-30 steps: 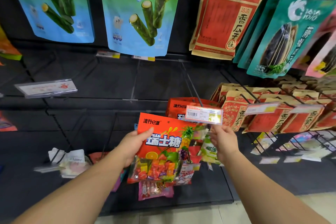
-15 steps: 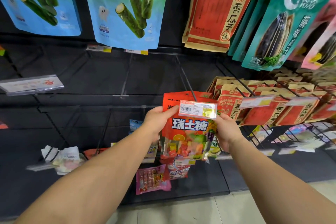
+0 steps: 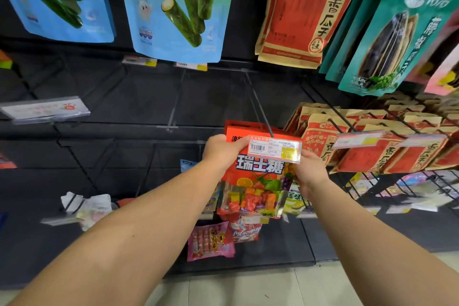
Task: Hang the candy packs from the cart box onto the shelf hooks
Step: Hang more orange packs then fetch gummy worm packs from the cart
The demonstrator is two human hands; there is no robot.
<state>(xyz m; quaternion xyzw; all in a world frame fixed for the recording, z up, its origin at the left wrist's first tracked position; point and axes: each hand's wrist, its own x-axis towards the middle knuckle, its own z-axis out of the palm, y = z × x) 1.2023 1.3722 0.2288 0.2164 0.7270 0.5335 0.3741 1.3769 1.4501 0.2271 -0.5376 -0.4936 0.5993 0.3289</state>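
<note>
Head view: left hand (image 3: pixel 221 150) grips the orange candy pack (image 3: pixel 258 176) at its top corner, fingers curled. Right hand (image 3: pixel 310 174) pinches its right edge beneath the hook's price tag (image 3: pixel 274 148).

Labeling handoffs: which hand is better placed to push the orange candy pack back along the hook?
Left, probably. The left hand grips the orange candy pack by its top corner beside the hook; the right hand is lower, under the price tag.
</note>
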